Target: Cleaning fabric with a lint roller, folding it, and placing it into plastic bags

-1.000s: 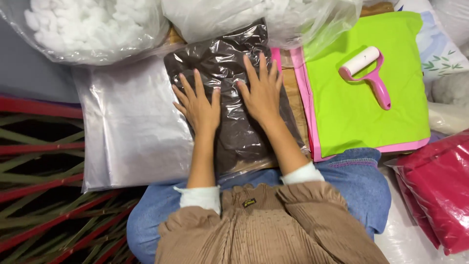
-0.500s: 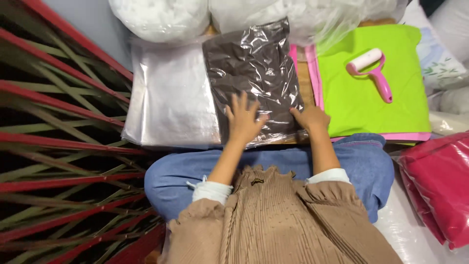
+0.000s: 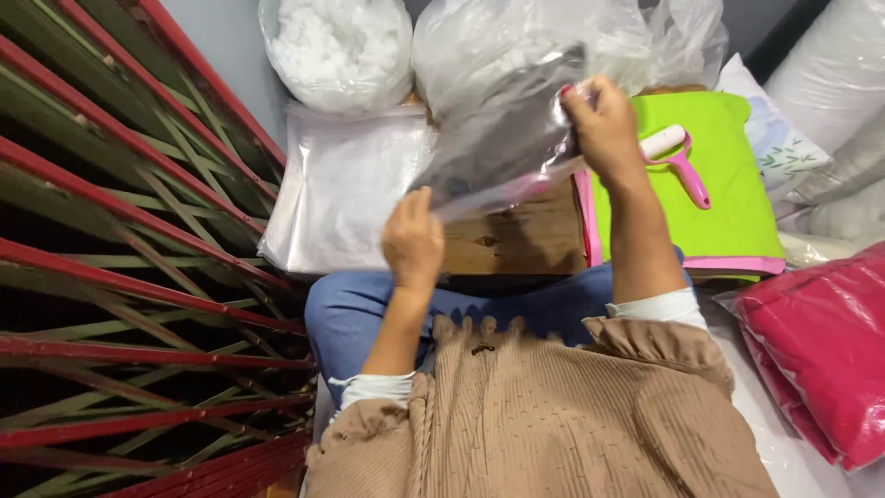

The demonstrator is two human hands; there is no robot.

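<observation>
Both hands lift our clear plastic bag with dark fabric (image 3: pixel 502 138) above the wooden board (image 3: pixel 516 242): right hand (image 3: pixel 604 124) pinches its upper corner, left hand (image 3: pixel 413 242) its lower edge; we should keep it taut.

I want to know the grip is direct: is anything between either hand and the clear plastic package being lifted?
Nothing visible is. The left hand pinches the near lower corner of the clear plastic package, and the right hand grips its far edge. The package hangs tilted above the wooden board, blurred by motion.
</observation>
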